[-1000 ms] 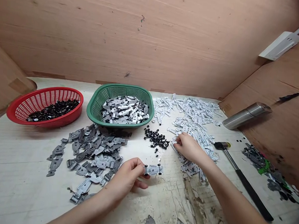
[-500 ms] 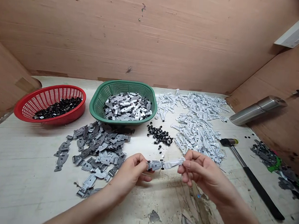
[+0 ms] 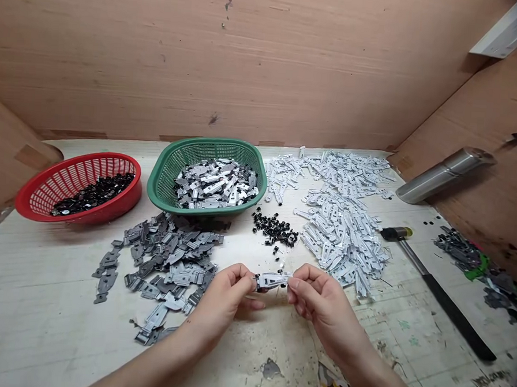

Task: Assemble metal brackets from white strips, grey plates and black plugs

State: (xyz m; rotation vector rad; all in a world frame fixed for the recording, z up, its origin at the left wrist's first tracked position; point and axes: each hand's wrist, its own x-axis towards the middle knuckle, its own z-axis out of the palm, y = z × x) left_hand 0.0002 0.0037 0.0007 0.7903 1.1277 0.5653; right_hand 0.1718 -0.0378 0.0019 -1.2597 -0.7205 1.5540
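Holds slim, pale, dark-wheeled car (image 3: 272,281), pinched at its 2 ends between left hand (image 3: 227,287) and right hand (image 3: 322,295), above worn table (image 3: 41,286). Has wheel pile (image 3: 278,231) just beyond, grey plates (image 3: 173,252) left, white strips (image 3: 347,235) and hammer (image 3: 445,310) right; farther back, red basket (image 3: 126,198), green basket (image 3: 205,212), brown wall (image 3: 312,75).

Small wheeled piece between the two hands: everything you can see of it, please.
The wheeled piece is long and narrow, with a whitish top, dark details and small black wheels near both ends. It looks like plastic, though that can't be confirmed. It is held roughly level, its length running left to right across the view. The left hand pinches its left end, the right hand its right end; the fingers partly hide both ends. Whether the top is fully seated can't be told.
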